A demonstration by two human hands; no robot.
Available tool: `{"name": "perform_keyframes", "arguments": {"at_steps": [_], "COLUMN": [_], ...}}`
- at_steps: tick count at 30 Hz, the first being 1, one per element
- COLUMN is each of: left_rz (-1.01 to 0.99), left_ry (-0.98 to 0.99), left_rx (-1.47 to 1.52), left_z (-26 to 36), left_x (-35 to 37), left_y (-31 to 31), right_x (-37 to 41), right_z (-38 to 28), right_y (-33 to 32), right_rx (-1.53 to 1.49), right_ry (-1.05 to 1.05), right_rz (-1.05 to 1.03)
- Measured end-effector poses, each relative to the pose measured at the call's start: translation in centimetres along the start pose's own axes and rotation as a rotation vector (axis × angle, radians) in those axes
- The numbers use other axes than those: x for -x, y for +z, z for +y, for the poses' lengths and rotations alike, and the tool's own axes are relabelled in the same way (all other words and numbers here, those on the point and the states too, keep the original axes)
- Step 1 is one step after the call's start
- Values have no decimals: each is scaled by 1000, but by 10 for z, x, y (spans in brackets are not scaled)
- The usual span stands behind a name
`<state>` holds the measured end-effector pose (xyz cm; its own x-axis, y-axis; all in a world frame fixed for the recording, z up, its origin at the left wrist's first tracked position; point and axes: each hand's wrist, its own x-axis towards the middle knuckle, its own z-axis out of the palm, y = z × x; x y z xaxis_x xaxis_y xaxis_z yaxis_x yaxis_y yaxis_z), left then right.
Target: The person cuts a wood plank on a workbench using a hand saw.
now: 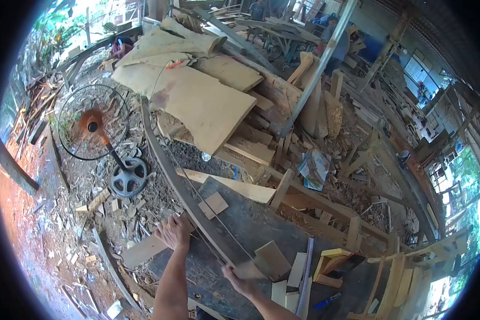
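Note:
My left hand (174, 232) is closed over a flat wooden board (144, 250) at the left edge of the dark worktable (224, 293). Fingers bent, my right hand (240, 281) grips the near end of a long curved wooden strip (170, 173), which runs up and away across the table. A small square wood piece (214, 205) lies beside the strip, and a larger rectangular block (272, 260) lies just right of my right hand.
A standing fan (93, 127) with a round base is at the left. Large slabs (202, 101) are stacked ahead. A blue marker (327, 301) and a yellow-edged wooden frame (333, 265) lie at the right. People are in the background.

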<state>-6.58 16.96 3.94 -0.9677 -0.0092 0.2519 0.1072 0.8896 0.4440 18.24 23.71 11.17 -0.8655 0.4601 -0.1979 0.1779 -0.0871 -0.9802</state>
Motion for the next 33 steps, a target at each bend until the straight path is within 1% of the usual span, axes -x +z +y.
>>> {"name": "perform_keyframes", "arguments": {"at_steps": [2, 3, 4, 5, 6, 8, 10, 11, 15, 16, 17, 18, 20, 21, 22, 23, 24, 25, 26, 27, 29, 30, 32, 33], "left_rz": [5, 4, 5, -2, -8, -9, -11, -2, 22, 14, -1, -19, -18, -5, -43, -38, -14, 9, 13, 15, -16, -16, 41, 38], "left_ry": [2, -3, -3, -10, -17, -7, 4, 1, -3, -7, -1, 4, 6, 14, 8, 7, 10, 15, 10, 7, 4, -1, 25, 23], "left_rx": [9, 13, 15, 21, 26, 5, -12, -20, -50, -53, -41, -31, -28, -26, -42, -48, -37, -25, -24, -21, -43, -37, -21, -18], "left_z": [0, 1, 2, 4, 4, 3, 4, 4, -1, -1, 2, 3, 2, 2, 3, 3, 2, 1, 1, 1, 1, 1, 2, 2], "left_x": [0, -1, -2, -2, -1, -2, 0, 0, -2, -2, -3, -2, 0, -2, -2, -1, -1, -1, -2, -1, -2, -3, -2, 0], "left_y": [1, 1, 1, -1, -3, -2, -1, 0, 6, 4, 0, -2, 2, 0, -4, -3, -1, 1, 1, 1, 0, 1, 1, -1], "right_x": [28, 38, 42, 40, 36, 22, 5, 9, 51, 56, 58, 57, 45, 22, 15, 6, -8, -15, -9, 3, 20, 35, 37, 36], "right_z": [34, 66, 82, 80, 67, 37, 1, 8, 92, 101, 92, 61, 60, 72, 78, 71, 19, -10, 6, 34, 44, 31, 26, 16], "right_y": [-11, -20, -25, -23, -19, -10, 0, -5, -42, -45, -45, -41, -31, -17, -15, -9, -3, 1, -1, -4, -16, -25, -23, -20], "right_rx": [-101, -11, 79, 80, -65, -215, 158, 156, -916, -1181, -1179, -594, -10, 12, 20, 28, 210, 392, 391, 297, 211, 296, 239, 211], "right_ry": [-49, -43, -35, -34, 57, 150, 4, 4, 450, 568, 577, 374, 165, 176, 179, 182, 78, -27, -29, 5, 37, -30, -31, -32], "right_rz": [-18, 28, 71, 71, 62, 57, 73, 72, -66, -93, -84, -74, -74, -33, -16, 1, 3, 9, 8, 16, 24, 38, 56, 66]}}
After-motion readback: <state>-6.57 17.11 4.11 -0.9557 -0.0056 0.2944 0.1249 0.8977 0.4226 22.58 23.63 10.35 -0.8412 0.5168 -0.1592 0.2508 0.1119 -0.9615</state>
